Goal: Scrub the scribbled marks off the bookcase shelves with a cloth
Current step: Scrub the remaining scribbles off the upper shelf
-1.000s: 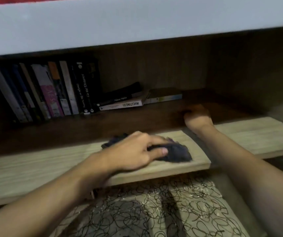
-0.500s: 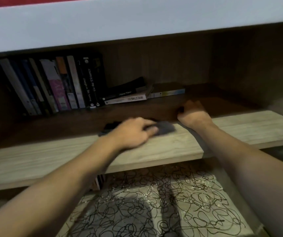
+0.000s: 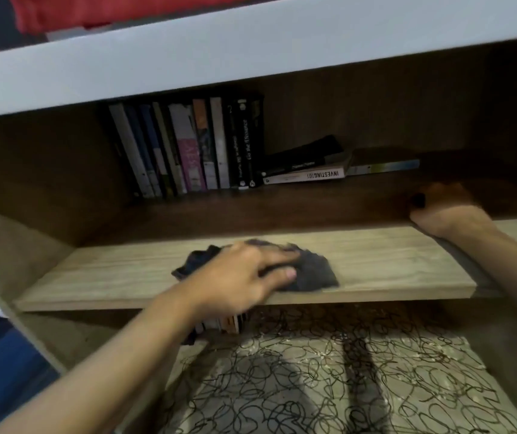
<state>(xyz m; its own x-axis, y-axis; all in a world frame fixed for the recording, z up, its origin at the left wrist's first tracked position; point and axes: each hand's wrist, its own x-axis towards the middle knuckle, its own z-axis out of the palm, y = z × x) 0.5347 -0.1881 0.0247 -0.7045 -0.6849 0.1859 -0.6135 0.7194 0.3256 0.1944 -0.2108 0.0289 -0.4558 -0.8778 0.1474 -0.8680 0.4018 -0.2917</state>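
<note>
One cloth [image 3: 308, 270] under left hand [image 3: 238, 277], straight fingers [image 3: 277, 255] pressing; right hand [image 3: 448, 214] fingers unclear.

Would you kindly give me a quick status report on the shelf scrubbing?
Left hand pressing cloth on light shelf. Right hand braced on shelf. Scribbles below untouched.

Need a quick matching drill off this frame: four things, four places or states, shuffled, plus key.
Things:
1. cloth
2. right hand
3. scribbled marks
4. upright books

Places or states:
A. standing at the back of the dark shelf
B. covering the lowest shelf
C. under the left hand on the light shelf
D. resting at the dark shelf's front edge

Pairs: 1-C, 2-D, 3-B, 4-A
</note>
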